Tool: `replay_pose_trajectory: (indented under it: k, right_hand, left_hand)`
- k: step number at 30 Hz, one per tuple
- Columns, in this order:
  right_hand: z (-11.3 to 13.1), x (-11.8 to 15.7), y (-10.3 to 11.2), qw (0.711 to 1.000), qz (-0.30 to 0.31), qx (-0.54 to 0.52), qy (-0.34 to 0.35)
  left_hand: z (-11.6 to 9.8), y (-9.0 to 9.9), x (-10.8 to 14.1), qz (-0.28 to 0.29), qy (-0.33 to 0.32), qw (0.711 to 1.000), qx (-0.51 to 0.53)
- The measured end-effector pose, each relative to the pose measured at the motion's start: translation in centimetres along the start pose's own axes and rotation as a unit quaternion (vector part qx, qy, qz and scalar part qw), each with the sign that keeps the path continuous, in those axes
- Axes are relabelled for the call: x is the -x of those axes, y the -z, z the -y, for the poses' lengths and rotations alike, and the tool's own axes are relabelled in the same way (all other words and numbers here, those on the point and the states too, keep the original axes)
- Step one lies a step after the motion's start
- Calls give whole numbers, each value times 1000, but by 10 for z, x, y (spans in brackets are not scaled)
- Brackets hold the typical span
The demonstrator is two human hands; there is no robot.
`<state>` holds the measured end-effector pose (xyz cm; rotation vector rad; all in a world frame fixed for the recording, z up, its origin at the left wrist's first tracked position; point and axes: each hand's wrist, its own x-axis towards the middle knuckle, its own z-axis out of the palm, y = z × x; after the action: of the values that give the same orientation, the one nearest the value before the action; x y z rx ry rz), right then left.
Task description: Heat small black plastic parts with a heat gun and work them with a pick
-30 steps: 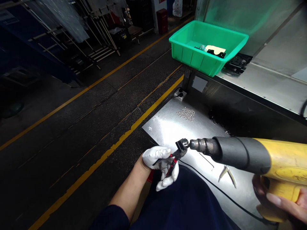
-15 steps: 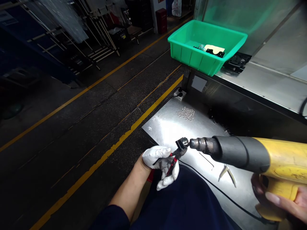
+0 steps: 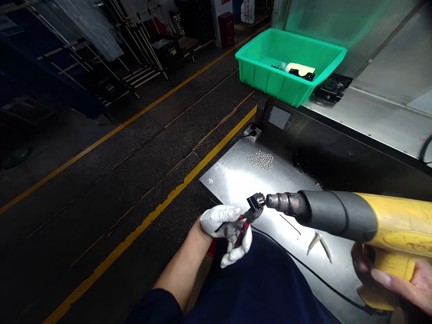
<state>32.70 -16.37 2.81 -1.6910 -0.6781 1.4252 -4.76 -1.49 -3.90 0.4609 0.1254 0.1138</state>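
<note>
My left hand [image 3: 227, 229], in a white glove, is closed around red-handled pliers [image 3: 245, 225]. Their jaws hold a small black part [image 3: 255, 202] with a shiny metal piece at its right end. My bare right hand [image 3: 401, 283] grips the handle of a yellow heat gun [image 3: 394, 220] at the right edge. The gun's metal nozzle [image 3: 281, 203] points left, and its tip is right beside the black part; I cannot tell whether they touch. Part of the right hand is cut off by the frame.
On the metal table [image 3: 232, 173] lie several small shiny pieces [image 3: 261, 160], a hex key [image 3: 290, 226] and pale-handled pliers [image 3: 319, 246]. A black cord [image 3: 303, 265] crosses its front. A green bin [image 3: 276, 85] with parts stands on the shelf [image 3: 381, 112]. A power strip [image 3: 252, 133] sits at the table's far corner.
The heat gun and my right hand have shifted very slightly left. My left hand, the pliers and the black part look unchanged.
</note>
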Motion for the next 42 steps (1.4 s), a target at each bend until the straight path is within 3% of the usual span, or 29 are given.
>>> replay_pose_trajectory:
  k: [11,19,30,36,39,42]
  right_hand:
    - [1,0,-1,1000,1,-13,-5]
    - [10,-1,-9,999,-17,-20,-18]
    - [20,2,-27,998,-48,-21,43]
    - [28,12,-52,991,-103,-15,80]
    - [29,15,-60,987,-136,-19,79]
    - [26,14,-57,990,-123,-20,70]
  left_hand:
    - [0,-1,-1,4,-9,1000,-12]
    - [0,-5,-4,-34,-33,998,-37]
    - [-13,-8,-8,-7,-39,998,-56]
    - [-12,-6,-9,-19,-28,998,-53]
    - [-11,-6,-9,-11,-34,998,-53]
    - [-11,-6,-9,-15,-30,998,-54]
